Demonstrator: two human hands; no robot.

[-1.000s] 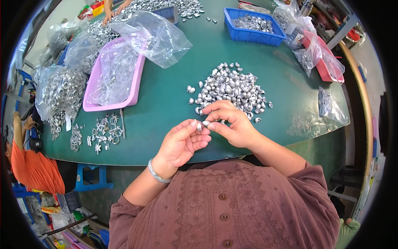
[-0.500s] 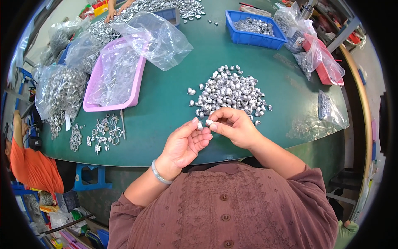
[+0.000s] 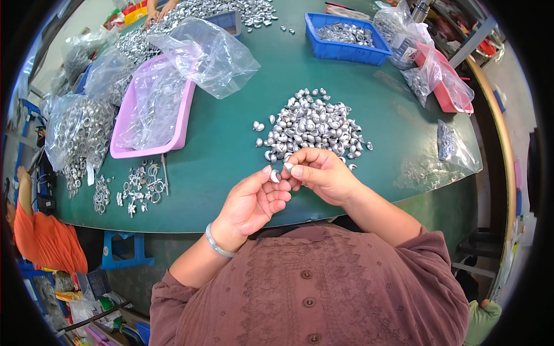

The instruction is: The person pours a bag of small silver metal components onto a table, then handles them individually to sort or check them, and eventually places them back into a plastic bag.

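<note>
Between its thumb and fingers my left hand (image 3: 254, 202) pinches a small silver shell-shaped metal piece (image 3: 275, 176). Right beside it, my right hand (image 3: 323, 173) grips a similar silver piece (image 3: 288, 166) with thumb and forefinger. The two pieces are close together; whether they touch I cannot tell. Just beyond my hands a heap of the same rounded, hollow metal pieces (image 3: 314, 127) lies on the green table (image 3: 231, 132), with a few strays at its left edge.
A pink basket (image 3: 182, 124) lined with clear plastic stands left, near bags of metal rings (image 3: 86, 130). Loose rings (image 3: 141, 184) lie closer. A blue bin (image 3: 346, 51) and a red basket (image 3: 447, 98) stand far right. Another person's hands (image 3: 156, 12) work at a far pile.
The whole view has shifted slightly left. My hands still hold the two small pieces, and the one in my left hand now shows more of its hollow side.
</note>
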